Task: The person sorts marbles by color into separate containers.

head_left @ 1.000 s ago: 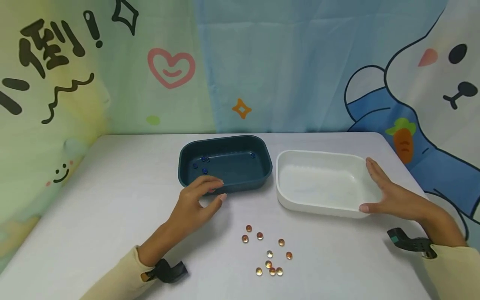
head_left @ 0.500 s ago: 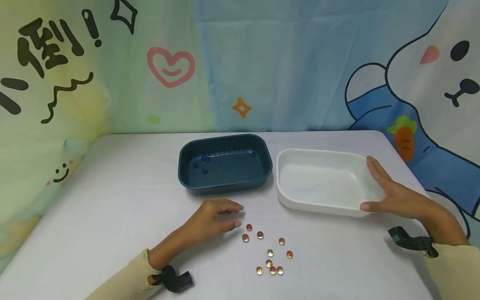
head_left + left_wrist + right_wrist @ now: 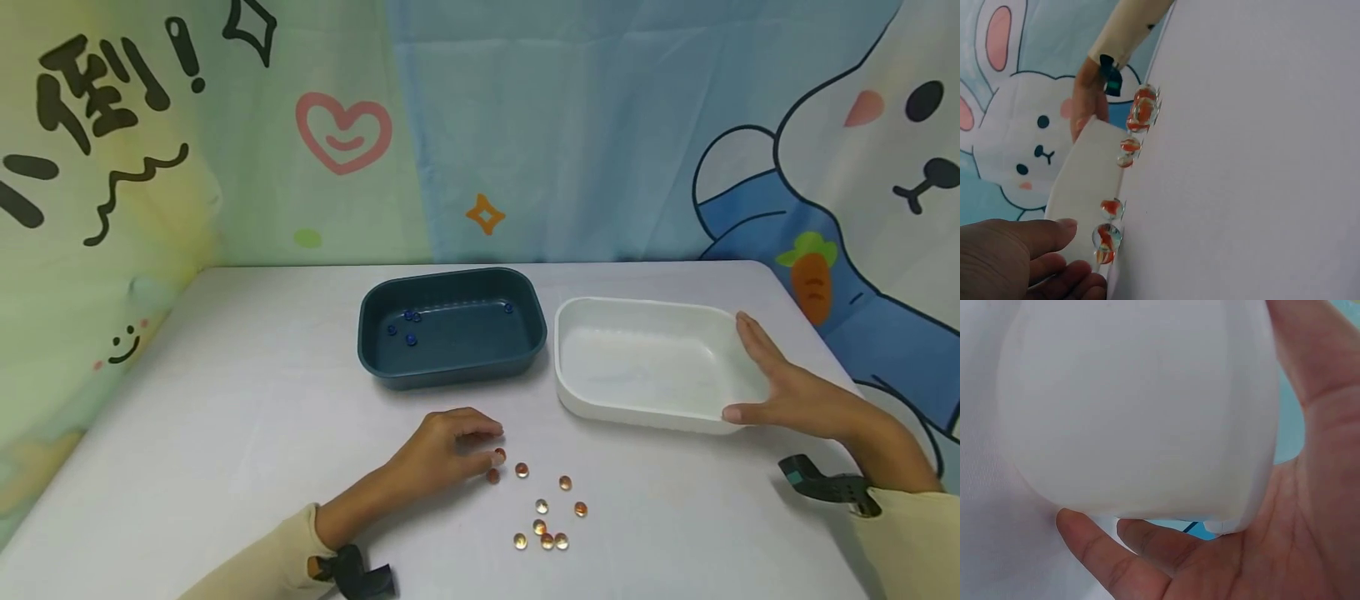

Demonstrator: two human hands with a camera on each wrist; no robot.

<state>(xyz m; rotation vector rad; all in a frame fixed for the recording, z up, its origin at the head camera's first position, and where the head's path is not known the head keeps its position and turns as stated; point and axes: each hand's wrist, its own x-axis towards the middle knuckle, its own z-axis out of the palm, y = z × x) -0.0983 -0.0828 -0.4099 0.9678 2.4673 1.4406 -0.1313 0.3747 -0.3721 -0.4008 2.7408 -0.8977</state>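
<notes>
Orange-and-clear glass marbles (image 3: 547, 542) lie loosely scattered on the white table. My left hand (image 3: 442, 454) is at the far left of the group, thumb and fingers apart. Its fingertips are right by two orange marbles, one of them this marble (image 3: 492, 477). In the left wrist view the thumb (image 3: 1047, 237) and fingers stand apart, with a marble (image 3: 1106, 237) just beyond them. My right hand (image 3: 802, 400) grips the right end of a white rectangular tray (image 3: 637, 417), thumb on the near side and fingers on the far side. The tray's end wall (image 3: 1135, 412) fills the right wrist view.
A dark teal tray (image 3: 457, 379) holds several small blue marbles (image 3: 411, 339) and stands left of the white tray. A printed cloth backdrop (image 3: 562, 133) rises behind the table (image 3: 247, 375).
My left hand has moved from the near edge of the teal tray down and right to the orange marbles. The right hand keeps its grip on the white tray.
</notes>
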